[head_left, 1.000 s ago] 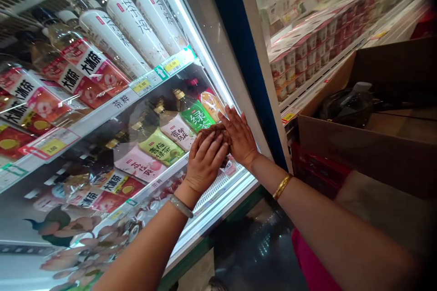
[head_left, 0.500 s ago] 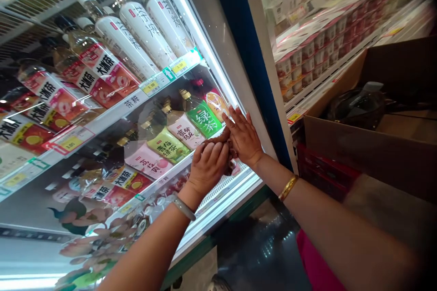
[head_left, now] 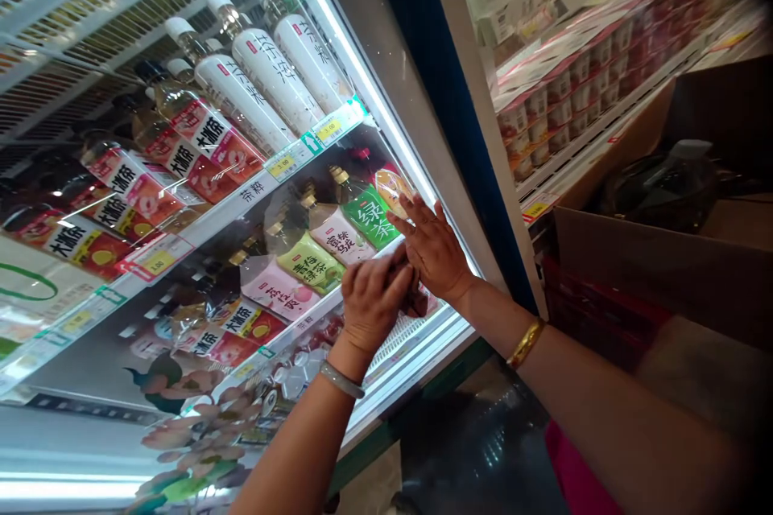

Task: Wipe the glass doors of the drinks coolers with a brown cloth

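Observation:
Against the glass door (head_left: 416, 149) of a lit drinks fridge, both my hands are raised close together. My left hand (head_left: 373, 296), with a pale bangle at the wrist, is closed, its fingers curled; what they hold, if anything, is hidden. My right hand (head_left: 440, 251), a gold bangle behind it, lies open with fingers spread toward the glass. Brown shapes between and beneath the hands look like their reflection, though I cannot be sure. Behind the glass, nearest my right fingers, stands a green-labelled tea bottle (head_left: 370, 216). Pink-labelled (head_left: 281, 290) and yellow-green-labelled bottles (head_left: 311, 264) stand left of it.
White-labelled bottles (head_left: 274, 68) and red-labelled iced tea bottles (head_left: 205, 141) fill the upper shelf (head_left: 241, 197). To the right, a cardboard box (head_left: 640, 257) stands before a cooler with stacked cups (head_left: 561, 113). Flower decals (head_left: 199, 426) mark the glass low on the left.
The view has shifted, so the fridge and its bottles appear slightly lower and further right. My left fingers look more curled than before; my right hand stays spread at the glass.

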{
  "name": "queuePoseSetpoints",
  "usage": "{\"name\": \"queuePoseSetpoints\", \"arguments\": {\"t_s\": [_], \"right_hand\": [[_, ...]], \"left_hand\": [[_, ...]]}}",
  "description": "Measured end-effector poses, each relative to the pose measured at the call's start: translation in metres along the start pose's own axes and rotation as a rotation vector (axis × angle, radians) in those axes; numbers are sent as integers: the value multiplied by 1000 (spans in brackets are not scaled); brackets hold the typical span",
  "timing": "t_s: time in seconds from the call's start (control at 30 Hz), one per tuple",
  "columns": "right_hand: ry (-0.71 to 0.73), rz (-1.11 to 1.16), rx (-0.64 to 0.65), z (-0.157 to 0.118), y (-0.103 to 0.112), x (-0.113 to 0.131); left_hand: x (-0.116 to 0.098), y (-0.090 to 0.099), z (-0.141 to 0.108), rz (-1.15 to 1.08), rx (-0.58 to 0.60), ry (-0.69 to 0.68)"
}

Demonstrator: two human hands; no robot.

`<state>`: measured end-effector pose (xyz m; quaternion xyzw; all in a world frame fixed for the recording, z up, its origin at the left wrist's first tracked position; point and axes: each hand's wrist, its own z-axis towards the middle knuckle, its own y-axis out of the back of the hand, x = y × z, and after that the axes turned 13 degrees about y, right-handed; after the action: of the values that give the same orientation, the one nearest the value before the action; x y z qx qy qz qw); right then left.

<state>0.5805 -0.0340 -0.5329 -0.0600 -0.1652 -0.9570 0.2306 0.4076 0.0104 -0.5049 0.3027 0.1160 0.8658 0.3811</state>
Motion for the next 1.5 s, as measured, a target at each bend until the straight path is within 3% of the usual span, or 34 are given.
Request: {"name": "queuePoseSetpoints", "arguments": {"t_s": [0.1, 0.2, 0.33, 0.47, 0.53, 0.6, 0.67, 0.77, 0.83, 0.9, 1.0, 1.1, 1.17, 1.27, 1.33, 1.4, 1.5], "right_hand": [[-41, 21, -35, 6, -2, 4], [-46, 26, -93, 10, -5, 8], [-35, -19, -141, 5, -11, 3], [1, -74, -131, -3, -15, -5], [13, -70, -148, -3, -17, -6], [10, -43, -186, 1, -20, -5], [-4, -15, -259, 9, -23, -4], [-53, 35, -383, 28, -23, -3], [-92, 115, -461, 40, -19, -1], [-87, 210, -503, 49, -12, -1], [37, 242, -418, 66, 0, -7], [231, 124, -293, 103, 15, -21], [316, 31, -294, 138, 24, -31], [330, -68, -333, 178, 32, -42], [345, -113, -312, 187, 33, -45], [388, -148, -269, 185, 32, -47], [419, -162, -230, 190, 35, -49]], "left_hand": [[9, 4, 35, 93, -156, 195], [-1, 0, 49, 88, -186, 250], [-11, -1, 28, 52, -21, 133], [12, 13, 13, 70, 189, -135], [26, 18, 19, 109, 213, -223], [36, 18, 35, 119, 159, -250], [39, 14, 60, 118, 85, -216], [30, 7, 97, 133, -18, -46], [19, 3, 109, 133, -51, 90], [10, 0, 104, 132, -70, 153], [16, -1, 92, 198, -72, 11], [39, 8, 114, 216, -86, -90], [50, 19, 145, 212, -148, -51], [47, 31, 175, 178, -180, 161], [38, 32, 170, 149, -134, 205], [35, 28, 156, 140, -75, 157], [52, 28, 156, 176, -128, 27]]}}
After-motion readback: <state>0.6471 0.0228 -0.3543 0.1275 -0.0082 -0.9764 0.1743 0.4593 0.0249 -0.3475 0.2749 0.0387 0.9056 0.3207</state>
